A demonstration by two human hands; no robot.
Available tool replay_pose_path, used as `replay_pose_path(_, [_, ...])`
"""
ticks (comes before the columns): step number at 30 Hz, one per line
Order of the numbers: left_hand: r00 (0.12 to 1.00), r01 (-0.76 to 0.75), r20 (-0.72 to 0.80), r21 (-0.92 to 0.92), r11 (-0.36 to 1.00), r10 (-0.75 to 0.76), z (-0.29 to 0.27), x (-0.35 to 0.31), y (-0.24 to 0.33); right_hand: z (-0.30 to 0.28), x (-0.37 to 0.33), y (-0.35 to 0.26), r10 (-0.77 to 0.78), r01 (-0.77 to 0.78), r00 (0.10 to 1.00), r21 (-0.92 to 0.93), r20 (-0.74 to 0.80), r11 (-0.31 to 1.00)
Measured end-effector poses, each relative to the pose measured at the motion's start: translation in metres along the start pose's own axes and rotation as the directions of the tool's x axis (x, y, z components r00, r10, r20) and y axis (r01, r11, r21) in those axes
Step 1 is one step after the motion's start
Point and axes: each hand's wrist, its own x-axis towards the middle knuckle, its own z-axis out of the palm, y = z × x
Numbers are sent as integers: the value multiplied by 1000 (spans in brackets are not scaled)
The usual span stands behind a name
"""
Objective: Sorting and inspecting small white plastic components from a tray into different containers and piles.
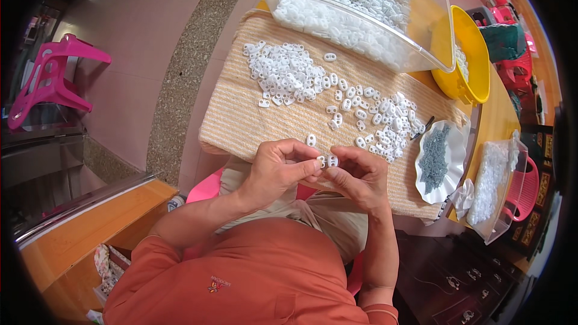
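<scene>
Above the near edge of a tan striped towel, my two hands face each other. My left hand [282, 170] pinches a small white plastic piece [321, 160] between thumb and forefinger. My right hand [361, 178] pinches an oval white plastic piece with two holes [333, 160], right beside the first; whether the two touch I cannot tell. Another two-holed oval piece [310, 140] lies on the towel [232, 108] just beyond my left fingers. Farther off are a pile of small white pieces [286, 73] at the left and a heap of oval ones [394, 121] at the right.
A large clear bin [361, 29] of white pieces stands at the back, beside a yellow basin [480, 66]. To the right sit a white pleated dish [453, 171] of small grey parts and a clear tray [498, 229] with a bag. A pink stool [57, 72] stands far left.
</scene>
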Motion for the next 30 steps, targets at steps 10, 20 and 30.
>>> replay_pose_path(10, [1000,-3,-2,2,1000,3,-1,-1,1,-2,2,2,-142,142,990,1,28,990])
replay_pose_path(20, [1000,-4,-14,-26,1000,3,3,-2,3,2,9,-13,-309,319,947,-160,83,934])
replay_pose_path(30, [997,-73,9,89,993,73,6,-7,0,3,7,-21,-200,217,975,-221,97,951])
